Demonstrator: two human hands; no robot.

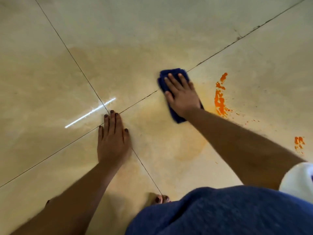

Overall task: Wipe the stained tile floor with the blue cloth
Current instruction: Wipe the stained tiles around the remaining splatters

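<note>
Blue cloth point(171, 78) lies flat on beige tile floor point(152, 39) under the right hand's point(182, 96) spread fingers; the orange stain point(220, 99) lies just right. Left hand point(113, 138) braces flat, farther away.
</note>
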